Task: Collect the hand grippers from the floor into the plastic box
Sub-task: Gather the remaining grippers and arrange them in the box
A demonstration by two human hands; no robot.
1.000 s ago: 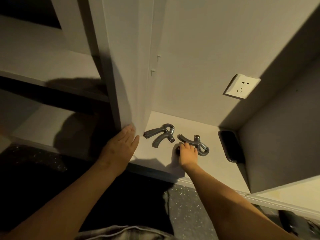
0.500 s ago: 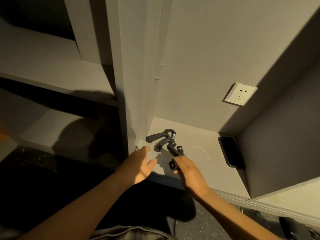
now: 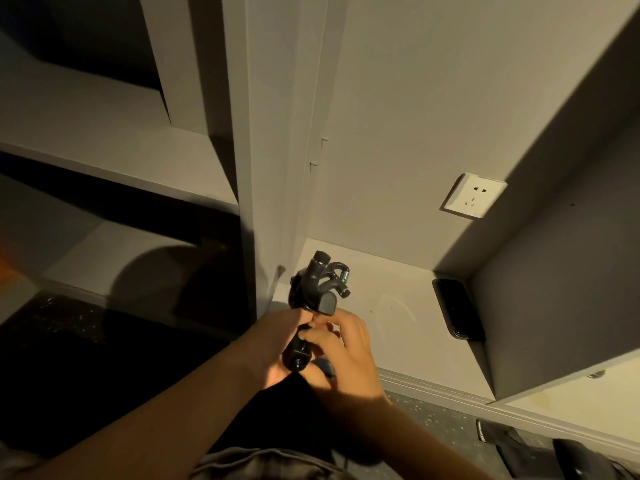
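Observation:
Two dark grey hand grippers are bunched together and lifted just above the pale cabinet floor, springs and knobs pointing up. My right hand curls its fingers round their lower handles. My left hand meets it from the left and closes on a handle end that lies in its palm. How the two grippers are shared between the hands is hidden. The plastic box is out of view.
A black phone lies at the right back of the cabinet floor, against the dark side wall. A white wall socket sits above it. A vertical cabinet panel stands left of the hands. Dark speckled floor runs along the cabinet's front edge.
My right hand dragged one gripper over to the other, then both were raised off the cabinet floor. My left hand left the panel edge and joined the right on the handles.

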